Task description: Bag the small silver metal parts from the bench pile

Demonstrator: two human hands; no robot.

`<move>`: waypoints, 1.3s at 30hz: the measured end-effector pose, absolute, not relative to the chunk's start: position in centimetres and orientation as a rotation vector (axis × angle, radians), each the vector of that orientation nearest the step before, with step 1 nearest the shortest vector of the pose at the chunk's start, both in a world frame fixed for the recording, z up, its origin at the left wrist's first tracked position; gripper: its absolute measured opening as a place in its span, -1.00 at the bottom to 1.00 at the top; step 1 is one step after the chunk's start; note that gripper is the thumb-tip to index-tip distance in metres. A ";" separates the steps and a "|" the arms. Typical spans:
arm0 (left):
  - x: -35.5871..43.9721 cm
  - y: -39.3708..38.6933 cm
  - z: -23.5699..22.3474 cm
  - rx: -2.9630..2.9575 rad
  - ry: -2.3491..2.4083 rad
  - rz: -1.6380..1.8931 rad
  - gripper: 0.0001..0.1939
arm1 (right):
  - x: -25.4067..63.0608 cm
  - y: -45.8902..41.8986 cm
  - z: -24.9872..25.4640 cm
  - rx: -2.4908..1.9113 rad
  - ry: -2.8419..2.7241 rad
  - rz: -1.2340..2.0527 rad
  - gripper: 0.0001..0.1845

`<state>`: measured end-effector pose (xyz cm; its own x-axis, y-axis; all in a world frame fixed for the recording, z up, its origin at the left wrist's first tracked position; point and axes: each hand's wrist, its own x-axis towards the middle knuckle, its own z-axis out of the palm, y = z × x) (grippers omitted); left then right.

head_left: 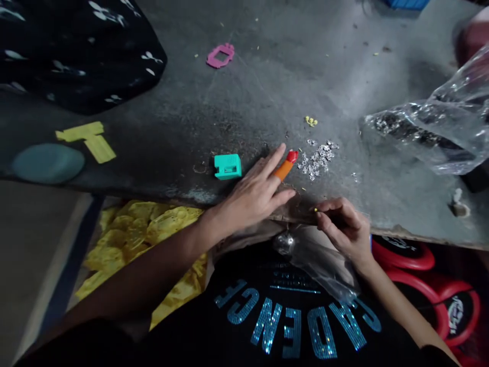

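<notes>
My left hand rests on the grey tabletop with its fingers stretched out and apart. One finger wears an orange sleeve with a red tip, close to a scatter of small silvery metal pieces. Left of that hand lies a turquoise plastic block with a recess, near the wrist side. At the table's front edge my right hand pinches a tiny yellow piece between thumb and forefinger. Beyond the metal pieces sits a little cluster of yellow plastic parts.
A pink plastic frame lies farther back. Clear plastic bags holding small dark pieces are at right. A black patterned bag, yellow strips and a round bluish disc are at left. Yellow parts and red rings sit below.
</notes>
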<state>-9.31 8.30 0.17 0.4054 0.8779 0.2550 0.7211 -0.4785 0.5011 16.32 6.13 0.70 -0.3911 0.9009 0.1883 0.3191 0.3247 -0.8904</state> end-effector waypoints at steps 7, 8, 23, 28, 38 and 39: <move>-5.6 19.7 -1.3 2.422 1.206 0.501 -0.29 | 17.5 6.3 0.7 -1.147 -1.769 1.116 -0.95; -5.0 20.5 -1.2 2.448 1.174 0.462 -0.30 | 17.5 6.3 0.6 -1.138 -1.746 1.137 -0.95; -3.7 16.8 0.9 2.542 0.867 0.343 -0.32 | 17.5 6.0 0.3 -1.018 -1.705 1.203 -0.95; -1.7 22.4 0.7 2.519 1.022 0.256 -0.32 | 17.9 5.5 0.2 -1.016 -1.667 1.224 -0.97; -3.2 14.9 1.4 2.465 0.688 0.203 -0.35 | 19.4 6.1 0.4 -1.045 -1.443 1.304 -0.96; -3.8 14.6 1.5 2.449 0.721 0.272 -0.34 | 19.6 6.0 0.4 -1.044 -1.426 1.307 -0.95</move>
<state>-3.79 14.63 1.46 0.8343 0.5503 0.0335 0.4352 -0.6946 0.5728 19.56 6.04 0.36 -0.2290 0.9704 0.0773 0.0079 0.0813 -0.9967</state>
